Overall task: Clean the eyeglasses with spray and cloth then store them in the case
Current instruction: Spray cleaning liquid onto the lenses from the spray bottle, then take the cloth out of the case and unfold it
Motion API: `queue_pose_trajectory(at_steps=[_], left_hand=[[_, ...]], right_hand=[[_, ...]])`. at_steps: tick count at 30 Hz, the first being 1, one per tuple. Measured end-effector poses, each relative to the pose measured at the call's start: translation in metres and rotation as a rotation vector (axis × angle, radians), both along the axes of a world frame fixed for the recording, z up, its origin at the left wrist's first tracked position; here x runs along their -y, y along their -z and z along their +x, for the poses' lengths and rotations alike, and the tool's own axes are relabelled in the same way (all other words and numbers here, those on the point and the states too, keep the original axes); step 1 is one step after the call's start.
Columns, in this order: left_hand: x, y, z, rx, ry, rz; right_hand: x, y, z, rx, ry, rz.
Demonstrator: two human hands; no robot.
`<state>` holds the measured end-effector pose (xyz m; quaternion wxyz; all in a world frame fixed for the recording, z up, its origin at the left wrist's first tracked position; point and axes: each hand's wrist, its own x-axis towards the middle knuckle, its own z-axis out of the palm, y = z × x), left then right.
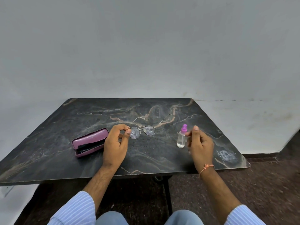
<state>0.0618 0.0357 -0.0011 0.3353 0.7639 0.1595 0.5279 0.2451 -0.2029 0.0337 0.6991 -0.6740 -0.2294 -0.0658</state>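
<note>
I have the eyeglasses (142,129) pinched at the left end of the frame between the thumb and forefinger of my left hand (116,143), the other fingers curled in behind, so the glasses hang out to the right of my grip with both temples unfolded and pointing away from me over the table (48,151). Both lenses look speckled with droplets, which tells me the spraying is probably done and the wiping is the step now in hand. My right hand (200,143) holds nothing: its fingers are loosely bent, thumb and forefinger tips near each other, just beside the spray bottle (181,137), which stands upright on the table with its purple nozzle on top; I cannot tell whether a fingertip touches the bottle. Well to the left, beside my left wrist, the pink case (90,142) lies open on the table, with something dark folded inside that may be the cloth, though I cannot be sure. The next move, as I judge it, calls for my right hand to cross over to the case and draw that cloth out while my left keeps the frame steady by its edge, fingers off the wet lenses, the thin metal not twisted.
</note>
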Motion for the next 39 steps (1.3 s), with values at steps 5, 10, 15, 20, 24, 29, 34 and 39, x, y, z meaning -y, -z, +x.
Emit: queue_pose_trajectory(at_steps=[5,10,15,20,24,29,34,39], left_hand=[[0.003,-0.001,-0.006,-0.017,0.056,0.040],[-0.001,-0.002,-0.022,-0.066,0.124,0.141],[-0.008,-0.015,-0.037,-0.165,0.173,0.252],[-0.033,-0.028,-0.043,-0.331,0.107,0.490],[-0.047,-0.034,-0.041,-0.486,0.069,0.741],[-0.049,-0.039,-0.036,-0.557,0.024,0.832],[-0.046,-0.035,-0.031,-0.649,-0.031,0.853],[-0.045,-0.032,-0.029,-0.717,-0.043,0.883]], right_hand=[[0.002,-0.042,0.004,-0.661,-0.502,-0.180],[-0.003,-0.049,0.008,-0.839,-0.684,-0.235],[-0.011,-0.047,0.005,-0.870,-0.748,-0.253],[-0.017,-0.043,0.001,-0.861,-0.713,-0.230],[-0.021,-0.033,0.001,-0.809,-0.631,-0.259],[-0.025,-0.010,0.003,-0.776,-0.524,-0.277],[-0.025,-0.001,0.005,-0.751,-0.502,-0.308],[-0.025,-0.001,0.003,-0.725,-0.490,-0.352]])
